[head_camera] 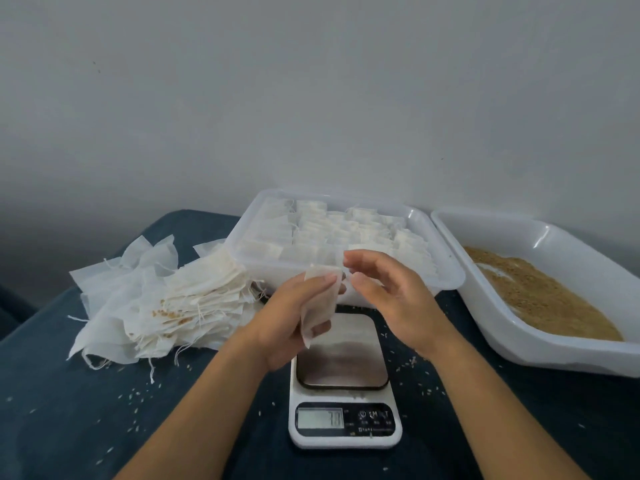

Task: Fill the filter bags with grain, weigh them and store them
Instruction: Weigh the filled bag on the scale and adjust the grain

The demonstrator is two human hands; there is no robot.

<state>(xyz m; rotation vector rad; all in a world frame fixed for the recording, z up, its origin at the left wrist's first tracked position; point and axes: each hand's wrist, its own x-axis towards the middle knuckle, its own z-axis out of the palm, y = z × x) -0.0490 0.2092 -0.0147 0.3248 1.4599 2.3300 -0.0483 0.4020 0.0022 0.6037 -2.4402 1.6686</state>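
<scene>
My left hand [294,313] holds a white filter bag [320,299] upright above the kitchen scale [344,382], thumb across its front. My right hand [384,289] hovers just right of the bag's top, fingers bent near its drawstring; whether it pinches the string is unclear. The scale's steel plate is bare and its display shows digits. Behind my hands a clear tray [446,275] holds several filled bags in rows. At the right a white tub [554,355] contains brown grain [540,296]. A loose pile of empty filter bags [166,303] lies at the left.
Everything sits on a dark blue cloth-covered table [86,410] against a pale wall. Scattered grains dot the cloth around the scale and near the pile. The table's left edge drops off beyond the bag pile.
</scene>
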